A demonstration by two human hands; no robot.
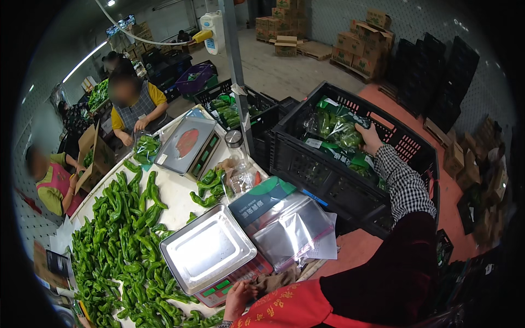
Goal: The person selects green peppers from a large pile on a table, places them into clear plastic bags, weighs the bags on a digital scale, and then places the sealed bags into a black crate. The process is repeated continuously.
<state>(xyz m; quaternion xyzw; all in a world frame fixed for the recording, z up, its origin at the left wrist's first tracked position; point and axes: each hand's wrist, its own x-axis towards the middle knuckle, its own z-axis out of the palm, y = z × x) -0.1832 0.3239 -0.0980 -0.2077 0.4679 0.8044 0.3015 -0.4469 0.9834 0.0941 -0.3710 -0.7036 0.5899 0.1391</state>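
My right hand reaches into a black plastic crate, its fingers on a clear, green-printed bag of green peppers. More bags lie beneath it. My left hand has curled fingers by the front of a red digital scale and a brown cloth; whether it holds anything is hidden. The scale's steel pan bears nothing. Right of it lies a stack of clear plastic bags with green printed tops. Loose green peppers cover the left of the white table.
A second scale, a lidded jar and a metal post stand beyond. Across the table, a person in a yellow top handles a bag of peppers; another person works beside a carton. Cardboard boxes are stacked behind.
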